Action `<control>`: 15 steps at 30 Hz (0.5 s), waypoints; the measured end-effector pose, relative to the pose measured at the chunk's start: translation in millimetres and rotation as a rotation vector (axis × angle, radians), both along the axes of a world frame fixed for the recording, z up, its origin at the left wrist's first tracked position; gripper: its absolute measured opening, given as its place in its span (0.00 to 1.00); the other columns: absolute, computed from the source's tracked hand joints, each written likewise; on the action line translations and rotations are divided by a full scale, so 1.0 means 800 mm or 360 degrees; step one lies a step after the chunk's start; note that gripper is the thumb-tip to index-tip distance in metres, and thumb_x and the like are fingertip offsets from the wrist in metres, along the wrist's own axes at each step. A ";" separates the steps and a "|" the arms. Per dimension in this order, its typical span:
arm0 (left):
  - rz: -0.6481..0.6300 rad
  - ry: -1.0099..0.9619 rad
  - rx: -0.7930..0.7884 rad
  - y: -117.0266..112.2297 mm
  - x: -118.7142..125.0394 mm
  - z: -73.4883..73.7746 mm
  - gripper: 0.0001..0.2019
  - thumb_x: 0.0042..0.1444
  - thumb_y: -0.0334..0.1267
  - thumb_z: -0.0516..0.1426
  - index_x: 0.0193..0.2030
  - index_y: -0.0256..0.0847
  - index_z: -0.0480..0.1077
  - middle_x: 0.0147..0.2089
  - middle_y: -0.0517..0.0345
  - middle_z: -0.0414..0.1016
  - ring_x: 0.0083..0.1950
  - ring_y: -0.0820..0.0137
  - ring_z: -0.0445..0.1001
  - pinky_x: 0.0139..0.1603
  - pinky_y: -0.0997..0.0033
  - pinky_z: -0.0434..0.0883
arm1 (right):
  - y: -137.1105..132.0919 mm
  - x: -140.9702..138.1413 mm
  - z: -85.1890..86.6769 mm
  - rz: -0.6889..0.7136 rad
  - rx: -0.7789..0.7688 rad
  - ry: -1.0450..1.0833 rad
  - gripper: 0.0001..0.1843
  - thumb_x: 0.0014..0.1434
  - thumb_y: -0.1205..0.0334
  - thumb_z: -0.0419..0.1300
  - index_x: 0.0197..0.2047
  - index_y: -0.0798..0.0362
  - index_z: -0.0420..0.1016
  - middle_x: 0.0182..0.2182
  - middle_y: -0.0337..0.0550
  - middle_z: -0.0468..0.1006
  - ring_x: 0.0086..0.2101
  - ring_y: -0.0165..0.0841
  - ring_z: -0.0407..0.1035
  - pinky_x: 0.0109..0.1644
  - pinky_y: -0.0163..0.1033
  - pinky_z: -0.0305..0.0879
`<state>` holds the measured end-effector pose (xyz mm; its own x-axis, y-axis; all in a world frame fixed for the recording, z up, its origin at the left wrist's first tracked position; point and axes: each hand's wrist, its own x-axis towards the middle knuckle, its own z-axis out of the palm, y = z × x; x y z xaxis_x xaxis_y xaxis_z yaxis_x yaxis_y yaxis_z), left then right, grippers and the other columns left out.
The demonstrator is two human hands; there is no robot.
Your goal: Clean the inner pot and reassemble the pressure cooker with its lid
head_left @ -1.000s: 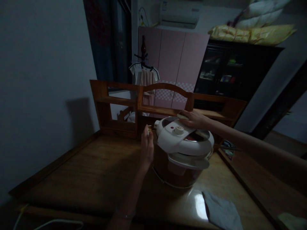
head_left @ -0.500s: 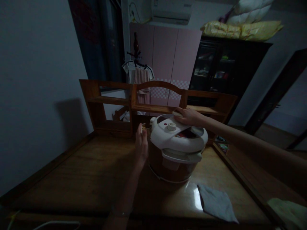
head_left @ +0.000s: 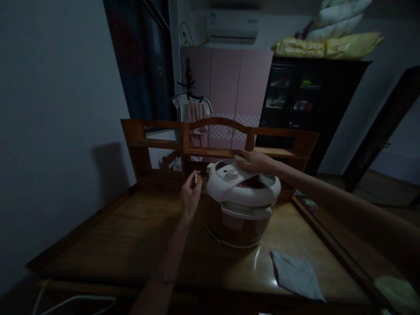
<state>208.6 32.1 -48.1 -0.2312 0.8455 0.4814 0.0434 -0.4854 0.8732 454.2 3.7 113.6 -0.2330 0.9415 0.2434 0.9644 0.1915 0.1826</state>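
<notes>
A white and brown electric pressure cooker (head_left: pixel 236 218) stands on the wooden desk (head_left: pixel 131 236). My right hand (head_left: pixel 255 161) comes in from the right and is closed over the handle on top of its white lid (head_left: pixel 219 187). The lid looks seated on the body. Left of the cooker, my left hand (head_left: pixel 190 194) pinches a small pale piece with a yellowish-brown part (head_left: pixel 198 176) between thumb and fingers. This piece is too small and dim to name. It is held upright near the lid's left edge.
A grey cloth (head_left: pixel 297 274) lies at the desk's front right. Along the back runs a low wooden shelf rail (head_left: pixel 216 151). A wall rises on the left, and a white cable (head_left: pixel 82 298) hangs at the lower left. Beyond are a pink wardrobe (head_left: pixel 225 78) and a dark cabinet (head_left: pixel 315 96).
My left hand has turned, so the pinched piece shows more clearly beside the cooker. The right hand stays on the lid handle. The camera view has shifted slightly.
</notes>
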 end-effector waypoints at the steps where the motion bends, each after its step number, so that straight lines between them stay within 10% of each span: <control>1: -0.0003 -0.0003 0.0000 -0.002 -0.001 0.001 0.24 0.59 0.47 0.60 0.61 0.41 0.72 0.63 0.46 0.73 0.64 0.56 0.71 0.67 0.53 0.65 | 0.000 0.001 0.000 0.0002 0.0000 0.0005 0.27 0.66 0.49 0.51 0.61 0.58 0.65 0.48 0.61 0.80 0.45 0.49 0.76 0.44 0.42 0.65; 15: 0.0178 -0.0089 -0.0111 -0.113 -0.015 -0.002 0.29 0.61 0.45 0.59 0.69 0.47 0.64 0.65 0.50 0.72 0.61 0.55 0.74 0.62 0.53 0.72 | -0.013 -0.025 -0.004 0.0137 0.0036 0.0092 0.25 0.66 0.45 0.49 0.56 0.53 0.67 0.42 0.56 0.81 0.41 0.48 0.76 0.41 0.41 0.62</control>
<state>196.7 -58.4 -49.6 -0.3508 0.8439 0.4060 0.0443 -0.4181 0.9073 434.1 -6.5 110.5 -0.2980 0.9127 0.2795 0.9535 0.2708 0.1323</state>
